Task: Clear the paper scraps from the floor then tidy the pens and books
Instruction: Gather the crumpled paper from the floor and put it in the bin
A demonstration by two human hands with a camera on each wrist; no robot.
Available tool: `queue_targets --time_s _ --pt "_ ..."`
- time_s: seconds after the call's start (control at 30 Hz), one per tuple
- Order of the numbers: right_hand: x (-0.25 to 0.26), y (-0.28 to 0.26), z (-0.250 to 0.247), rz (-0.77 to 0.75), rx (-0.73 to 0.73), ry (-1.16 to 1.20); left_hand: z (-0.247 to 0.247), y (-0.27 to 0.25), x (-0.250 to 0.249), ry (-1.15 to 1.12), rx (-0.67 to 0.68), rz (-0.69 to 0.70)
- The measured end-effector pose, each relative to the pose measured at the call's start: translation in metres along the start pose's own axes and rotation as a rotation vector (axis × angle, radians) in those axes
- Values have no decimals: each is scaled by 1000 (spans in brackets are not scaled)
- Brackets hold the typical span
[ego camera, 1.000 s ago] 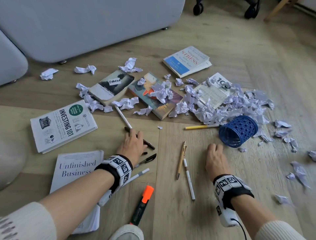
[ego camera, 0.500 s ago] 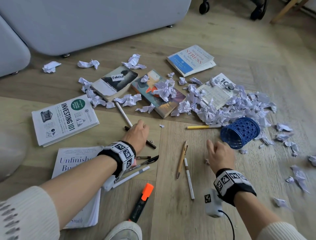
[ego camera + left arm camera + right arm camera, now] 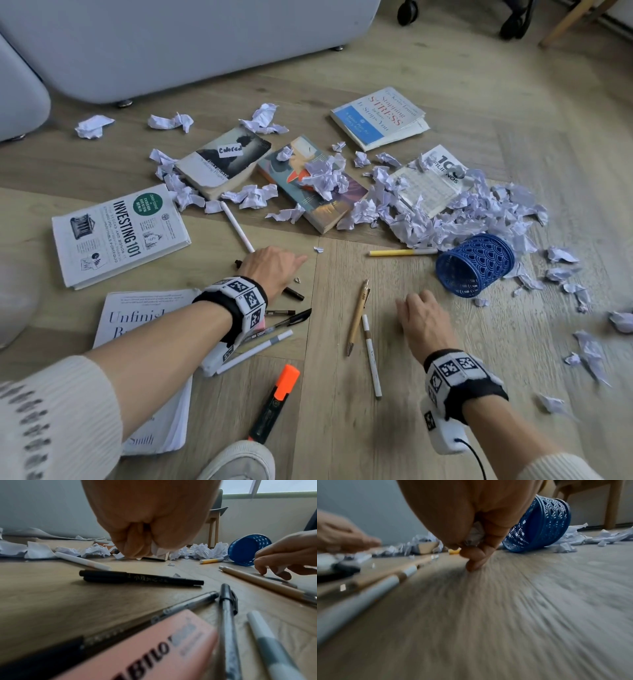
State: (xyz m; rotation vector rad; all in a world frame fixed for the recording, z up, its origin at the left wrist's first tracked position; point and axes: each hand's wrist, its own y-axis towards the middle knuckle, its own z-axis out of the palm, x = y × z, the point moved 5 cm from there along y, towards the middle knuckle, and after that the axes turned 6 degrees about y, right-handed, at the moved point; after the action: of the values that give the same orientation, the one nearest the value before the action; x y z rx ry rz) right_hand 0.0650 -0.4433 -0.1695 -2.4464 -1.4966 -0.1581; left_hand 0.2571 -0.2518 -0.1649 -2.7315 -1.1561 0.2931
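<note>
Crumpled white paper scraps (image 3: 462,219) lie heaped on the wood floor around a tipped blue pen holder (image 3: 476,263), with more strewn over the books. My left hand (image 3: 294,263) hovers over a black pen (image 3: 140,578), fingers curled round a small white scrap (image 3: 157,549). My right hand (image 3: 407,308) is beside a tan pen (image 3: 358,317) and a white pen (image 3: 371,356). It grips a crumpled scrap (image 3: 476,534) in the palm, fingertips (image 3: 471,568) touching the floor. A tiny scrap (image 3: 318,249) lies ahead of the left hand.
Books lie about: Investing 101 (image 3: 116,236), Unfinished Business (image 3: 137,315) under my left forearm, a Stress book (image 3: 376,116), others under scraps. A yellow pen (image 3: 400,253) and orange highlighter (image 3: 275,401) lie on the floor. A grey sofa (image 3: 188,41) stands behind; my shoe (image 3: 239,462) is near.
My left hand has slid forward over the black pen. My right hand, flat on the floor a second ago, has curled its fingers around a scrap.
</note>
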Motion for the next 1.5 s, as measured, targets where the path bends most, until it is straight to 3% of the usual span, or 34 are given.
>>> queue_targets --time_s 0.07,0.13,0.23,0.33,0.43,0.57,0.7,0.8,0.93,1.03,1.13,1.17,1.33,1.5 --pt "6 16 -16 80 -21 233 0 2 1 -58 -7 -27" --pt "18 33 -25 142 57 454 4 5 -1 -96 29 12" --pt "55 63 -39 -81 128 300 11 5 -8 -62 147 117" --pt "86 90 -36 -247 205 102 12 0 -8 3 142 143" --pt "103 113 -20 -256 167 63 14 -8 -2 -32 94 130" --pt "108 127 7 -118 102 232 16 -9 4 -61 79 176" --pt "113 127 18 -166 74 246 17 -8 5 -43 95 176" --pt "113 127 20 -205 93 242 14 -5 2 -30 127 136" --pt "99 127 -3 -162 -61 389 -10 15 18 -189 -6 -79" --pt "73 132 -26 112 -217 491 -28 42 39 -228 -133 -201" --pt "51 145 -34 399 -242 612 -37 59 59 -299 -291 -312" --pt "51 150 -37 398 -234 598 -35 63 64 -281 -319 -352" --pt "62 170 -32 108 -133 140 -28 72 82 -241 -410 -433" --pt "59 171 -5 32 29 86 -15 81 78 -183 -355 -437"
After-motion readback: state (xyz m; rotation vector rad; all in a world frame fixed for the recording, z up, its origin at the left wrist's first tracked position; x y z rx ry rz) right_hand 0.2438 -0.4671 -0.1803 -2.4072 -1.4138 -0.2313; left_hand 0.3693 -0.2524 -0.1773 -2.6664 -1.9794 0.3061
